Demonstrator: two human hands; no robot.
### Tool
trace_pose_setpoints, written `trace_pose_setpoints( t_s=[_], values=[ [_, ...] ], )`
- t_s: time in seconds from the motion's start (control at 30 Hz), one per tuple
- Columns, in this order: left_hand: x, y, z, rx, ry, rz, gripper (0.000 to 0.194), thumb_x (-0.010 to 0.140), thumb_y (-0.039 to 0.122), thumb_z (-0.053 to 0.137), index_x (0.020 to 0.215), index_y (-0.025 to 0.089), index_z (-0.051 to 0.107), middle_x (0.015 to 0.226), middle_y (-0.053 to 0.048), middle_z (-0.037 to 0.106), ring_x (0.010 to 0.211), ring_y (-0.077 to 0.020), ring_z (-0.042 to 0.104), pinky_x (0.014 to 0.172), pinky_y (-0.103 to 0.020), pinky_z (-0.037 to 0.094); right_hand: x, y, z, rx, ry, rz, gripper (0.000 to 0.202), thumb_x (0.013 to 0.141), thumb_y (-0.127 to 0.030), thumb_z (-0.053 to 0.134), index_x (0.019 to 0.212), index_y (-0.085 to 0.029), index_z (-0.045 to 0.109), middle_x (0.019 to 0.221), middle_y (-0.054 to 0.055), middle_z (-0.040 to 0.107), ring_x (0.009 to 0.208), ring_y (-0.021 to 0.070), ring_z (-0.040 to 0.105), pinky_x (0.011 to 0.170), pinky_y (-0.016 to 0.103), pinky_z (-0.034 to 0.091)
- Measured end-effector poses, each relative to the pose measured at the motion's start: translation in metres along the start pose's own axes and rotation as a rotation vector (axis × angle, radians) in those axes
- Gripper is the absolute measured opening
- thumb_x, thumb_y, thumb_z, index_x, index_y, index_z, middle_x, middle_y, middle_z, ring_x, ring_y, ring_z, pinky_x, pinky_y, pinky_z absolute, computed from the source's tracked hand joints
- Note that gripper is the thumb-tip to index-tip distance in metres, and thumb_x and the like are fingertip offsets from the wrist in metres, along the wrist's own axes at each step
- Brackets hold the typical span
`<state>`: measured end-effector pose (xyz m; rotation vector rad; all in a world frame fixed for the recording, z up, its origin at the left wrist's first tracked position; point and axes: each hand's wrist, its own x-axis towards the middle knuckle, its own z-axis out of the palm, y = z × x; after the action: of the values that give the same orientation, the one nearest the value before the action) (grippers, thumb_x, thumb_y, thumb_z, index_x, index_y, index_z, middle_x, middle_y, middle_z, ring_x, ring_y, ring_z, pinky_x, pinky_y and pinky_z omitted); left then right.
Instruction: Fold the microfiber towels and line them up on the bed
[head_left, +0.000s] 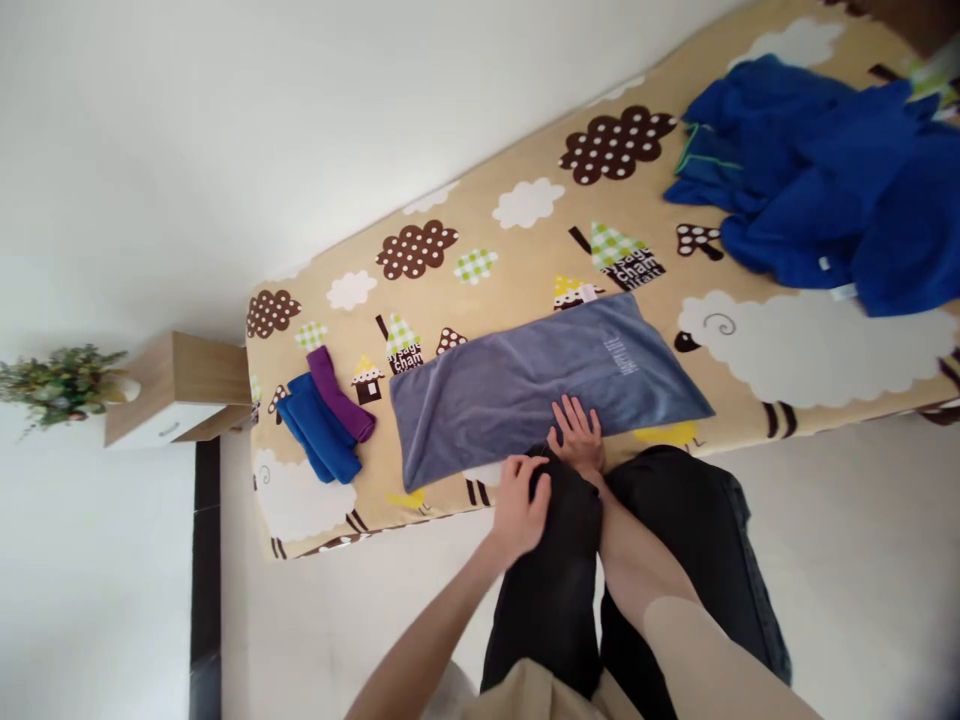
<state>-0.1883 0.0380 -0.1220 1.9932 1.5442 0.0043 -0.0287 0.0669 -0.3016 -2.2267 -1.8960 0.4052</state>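
Note:
A grey-blue towel (pixel 510 385) lies spread in a long strip on the bed, with small pale lettering near its right end. Its left end shows a diagonal crease. My right hand (pixel 577 435) rests palm down on the towel's near edge, fingers stretched out. Beside it, my left hand (pixel 521 508) hovers by my left knee, just off the near edge of the towel. Its fingers are loosely bent, with the thumb apart, and nothing shows in them.
Folded blue cloth (pixel 319 428) and folded purple cloth (pixel 339 393) lie at the bed's left end. Crumpled blue cloths (pixel 832 180) are heaped at the right. A wooden cabinet (pixel 202 370) with a plant (pixel 60 385) stands left of the patterned bed (pixel 450 325). A white wall (pixel 337 110) runs behind.

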Motion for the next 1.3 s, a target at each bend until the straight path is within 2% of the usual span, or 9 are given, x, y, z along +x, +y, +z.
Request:
trace_pose_setpoints(
  t_s=[0.13, 0.27, 0.37, 0.47, 0.8, 1.0, 1.1, 1.2, 1.3],
  values=[
    [0.055, -0.068, -0.032, 0.008, 0.143, -0.041, 0.041, 0.107, 0.032, 0.029, 0.123, 0.026, 0.066, 0.125, -0.006, 0.070, 0.122, -0.0162, 0.061, 0.109, -0.031, 0.050, -0.001, 0.000, 0.002, 0.011, 0.011, 0.005, 0.067, 0.090, -0.026, 0.042, 0.157, -0.018, 0.044, 0.167, 0.007, 0.035, 0.155, 0.0246, 0.032, 0.128, 0.052, 0.018],
    [0.117, -0.164, -0.093, 0.083, 0.268, -0.191, 0.045, 0.103, 0.021, 0.027, 0.131, 0.008, 0.059, 0.136, -0.016, 0.064, 0.129, -0.0225, 0.056, 0.115, -0.040, 0.043, 0.001, 0.000, 0.004, 0.026, 0.021, 0.007, 0.067, 0.091, -0.027, 0.041, 0.157, -0.018, 0.045, 0.167, 0.007, 0.034, 0.155, 0.0255, 0.032, 0.128, 0.053, 0.018],
    [0.160, -0.228, -0.135, 0.194, 0.177, -0.330, 0.047, 0.097, 0.014, 0.031, 0.136, 0.007, 0.058, 0.140, -0.015, 0.063, 0.133, -0.0223, 0.057, 0.117, -0.039, 0.041, 0.002, 0.000, 0.005, 0.038, 0.014, 0.020, 0.065, 0.093, -0.028, 0.040, 0.157, -0.019, 0.045, 0.167, 0.005, 0.035, 0.155, 0.0245, 0.032, 0.129, 0.052, 0.015],
    [0.190, -0.264, -0.160, 0.239, 0.102, -0.329, 0.045, 0.092, 0.015, 0.041, 0.131, 0.009, 0.063, 0.138, -0.015, 0.066, 0.133, -0.0253, 0.057, 0.117, -0.040, 0.040, 0.003, 0.000, 0.005, 0.056, 0.002, 0.023, 0.064, 0.094, -0.028, 0.040, 0.157, -0.020, 0.044, 0.168, 0.004, 0.032, 0.155, 0.0243, 0.031, 0.129, 0.051, 0.014],
    [0.233, -0.289, -0.174, 0.329, -0.078, -0.313, 0.020, 0.080, 0.025, 0.066, 0.093, 0.017, 0.079, 0.093, -0.008, 0.078, 0.094, -0.0256, 0.071, 0.090, -0.034, 0.054, 0.008, -0.002, -0.001, 0.084, -0.071, 0.067, 0.065, 0.093, -0.028, 0.043, 0.158, -0.021, 0.044, 0.168, 0.002, 0.031, 0.157, 0.0251, 0.027, 0.130, 0.050, 0.009],
    [0.242, -0.299, -0.187, 0.381, 0.075, -0.346, 0.025, 0.085, 0.023, 0.059, 0.098, 0.014, 0.078, 0.103, -0.014, 0.077, 0.104, -0.0308, 0.069, 0.095, -0.039, 0.052, 0.007, 0.000, 0.005, 0.082, -0.034, 0.063, 0.063, 0.094, -0.028, 0.045, 0.157, -0.022, 0.046, 0.167, 0.002, 0.034, 0.156, 0.0257, 0.030, 0.130, 0.050, 0.010],
    [0.245, -0.302, -0.184, 0.383, 0.144, -0.357, 0.024, 0.083, 0.018, 0.057, 0.096, 0.013, 0.077, 0.101, -0.015, 0.076, 0.103, -0.0313, 0.070, 0.096, -0.041, 0.053, 0.007, 0.002, 0.010, 0.101, 0.105, 0.014, 0.062, 0.092, -0.027, 0.050, 0.153, -0.021, 0.051, 0.163, 0.005, 0.042, 0.150, 0.0288, 0.039, 0.129, 0.051, 0.016],
    [0.245, -0.300, -0.168, 0.381, 0.229, -0.367, 0.034, 0.085, 0.016, 0.052, 0.112, 0.010, 0.072, 0.114, -0.019, 0.071, 0.104, -0.0296, 0.070, 0.098, -0.043, 0.053, 0.007, 0.004, 0.012, 0.106, 0.235, -0.035, 0.058, 0.092, -0.027, 0.052, 0.150, -0.019, 0.055, 0.160, 0.007, 0.047, 0.146, 0.0281, 0.046, 0.127, 0.051, 0.020],
    [0.235, -0.288, -0.137, 0.313, 0.403, -0.345, 0.045, 0.090, 0.019, 0.047, 0.131, 0.007, 0.060, 0.130, -0.024, 0.062, 0.113, -0.0294, 0.066, 0.104, -0.045, 0.050, 0.008, 0.004, 0.011, 0.093, 0.263, -0.040, 0.056, 0.093, -0.027, 0.051, 0.148, -0.019, 0.057, 0.158, 0.007, 0.048, 0.145, 0.0268, 0.048, 0.126, 0.050, 0.022]
  ],
)
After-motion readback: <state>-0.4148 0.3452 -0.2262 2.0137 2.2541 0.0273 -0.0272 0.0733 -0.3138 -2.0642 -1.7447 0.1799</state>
